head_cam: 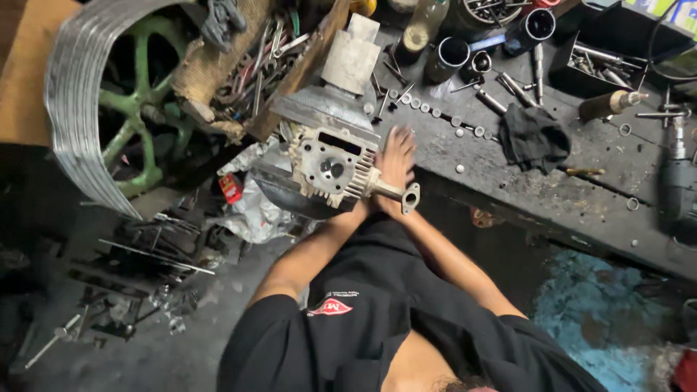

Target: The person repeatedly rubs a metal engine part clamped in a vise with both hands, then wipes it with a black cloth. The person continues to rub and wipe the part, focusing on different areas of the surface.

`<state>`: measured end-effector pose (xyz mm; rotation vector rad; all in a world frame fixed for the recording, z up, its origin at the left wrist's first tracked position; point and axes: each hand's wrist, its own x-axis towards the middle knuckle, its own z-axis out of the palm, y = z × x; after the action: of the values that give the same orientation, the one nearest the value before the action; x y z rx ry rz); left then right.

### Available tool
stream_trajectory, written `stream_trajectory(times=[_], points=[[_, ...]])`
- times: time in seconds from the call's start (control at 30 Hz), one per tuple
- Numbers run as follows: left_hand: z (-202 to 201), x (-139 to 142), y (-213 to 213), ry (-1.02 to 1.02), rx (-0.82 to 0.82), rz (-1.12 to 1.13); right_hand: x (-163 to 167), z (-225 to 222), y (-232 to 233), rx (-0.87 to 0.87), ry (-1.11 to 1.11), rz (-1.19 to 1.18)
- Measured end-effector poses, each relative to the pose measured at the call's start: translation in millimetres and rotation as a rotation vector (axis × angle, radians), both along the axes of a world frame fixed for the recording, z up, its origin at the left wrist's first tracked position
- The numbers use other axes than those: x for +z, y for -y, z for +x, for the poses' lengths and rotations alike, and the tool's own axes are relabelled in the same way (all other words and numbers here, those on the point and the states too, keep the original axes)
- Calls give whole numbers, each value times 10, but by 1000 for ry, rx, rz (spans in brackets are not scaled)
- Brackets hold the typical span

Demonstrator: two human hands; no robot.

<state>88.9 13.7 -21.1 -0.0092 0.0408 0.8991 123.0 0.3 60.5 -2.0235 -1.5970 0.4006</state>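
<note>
Cylinder head point(330, 168) sits at the workbench point(581, 196) edge, its pipe stub point(396, 193) pointing to 4 o'clock. Left hand: hidden behind the head, grip cannot be told. Right hand point(396, 161): fingers spread flat, pressed against the head's 3 o'clock side, nearer the stub

A small red packet point(230, 188) with a pale label lies on crumpled clear plastic wrapping point(250, 210), low beside the left end of the surface. At the top right corner stands a box point(671, 13) printed in green, yellow and blue, only partly in view. The person's black shirt bears a red and white emblem point(329, 307) on the chest.
</note>
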Motion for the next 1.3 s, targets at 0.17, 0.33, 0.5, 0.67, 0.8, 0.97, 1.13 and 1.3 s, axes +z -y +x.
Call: stream_trajectory(times=[0.17, 0.33, 0.5, 0.67, 0.8, 0.97, 1.13, 1.3], points=[[-265, 29, 360, -254, 21, 157, 25, 59, -307, -198, -6, 22], [-13, 45, -502, -33, -154, 134, 117, -305, 339, 106, -248, 60], [-239, -75, 28, -196, -93, 85, -124, -75, 30, -139, -88, -57], [-456, -88, 589, -482, -52, 17, -351, 309, -544, -99, -12, 278], [-1033, 401, 736, -1053, -469, 714, -408, 372, -158, -23, -474, 206], [-2071, 1677, 509, -1223, -629, 1327, -103, 405, 413, 402, -713, -231], [-2396, 2600, 258, -1071, -229, 1108, 505, 351, 317, 714, -134, -30], [-2007, 2748, -280, -1435, 583, 1288, 1155, 56, 321, 621, -69, -200]])
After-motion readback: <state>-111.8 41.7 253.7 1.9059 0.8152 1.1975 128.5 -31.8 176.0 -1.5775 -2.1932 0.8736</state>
